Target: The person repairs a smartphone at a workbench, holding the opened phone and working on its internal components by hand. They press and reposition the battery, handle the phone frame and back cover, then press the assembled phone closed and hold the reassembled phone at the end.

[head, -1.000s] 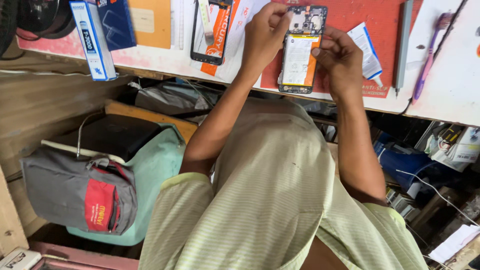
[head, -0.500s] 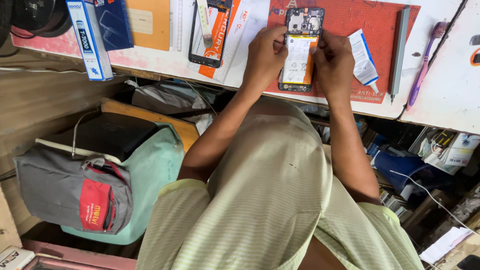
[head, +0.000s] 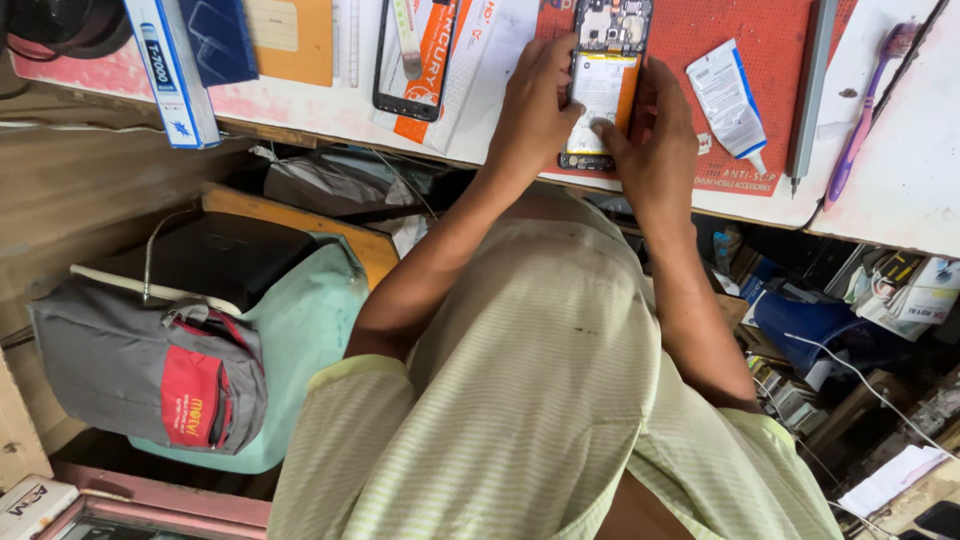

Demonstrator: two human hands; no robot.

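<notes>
At the top centre of the frame my left hand (head: 535, 105) grips the left edge of the opened smartphone (head: 603, 85), which lies on the red work mat (head: 760, 60). My right hand (head: 655, 135) clasps its right edge, one finger pressing the pale battery. Right of that lie a white glue tube (head: 728, 95) and a purple toothbrush (head: 868, 100).

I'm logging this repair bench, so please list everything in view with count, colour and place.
opened phone with orange frame: one, on the red mat, between both hands
red work mat: one, bench top
white glue tube: one, on the mat, right of the phone
purple toothbrush: one, far right
black phone screen frame: one, left of the hands
grey and red bag: one, below the bench
left hand: on the phone's left edge
right hand: fingers on the phone
</notes>
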